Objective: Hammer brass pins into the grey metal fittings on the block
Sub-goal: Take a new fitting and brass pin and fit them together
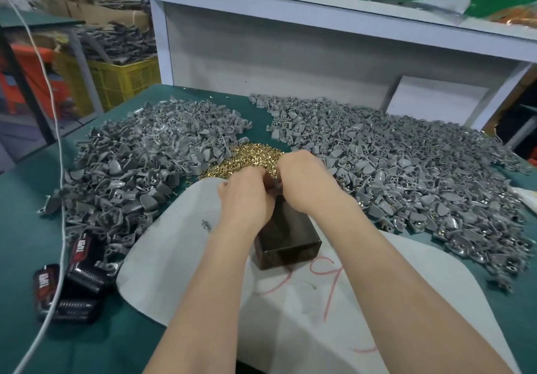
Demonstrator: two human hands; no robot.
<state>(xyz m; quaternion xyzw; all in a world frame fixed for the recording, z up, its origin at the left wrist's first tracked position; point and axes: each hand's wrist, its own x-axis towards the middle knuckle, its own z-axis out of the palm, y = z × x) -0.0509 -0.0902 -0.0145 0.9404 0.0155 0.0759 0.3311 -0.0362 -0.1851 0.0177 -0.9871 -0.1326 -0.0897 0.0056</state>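
A dark rectangular block (287, 242) stands on a white sheet (180, 257) in the middle of the green table. Both hands meet over the block's far end. My left hand (247, 193) and my right hand (305, 181) have their fingers curled round a small grey metal fitting (277, 189), mostly hidden between them. Just beyond the hands lies a heap of brass pins (250, 155). Whether a pin is in the fingers cannot be seen. No hammer is in view.
Large piles of grey fittings cover the table at the left (139, 170) and at the right (406, 170). Black tins (69, 286) and a white cable (58, 199) lie at the left front. A white shelf frame (261, 53) rises behind.
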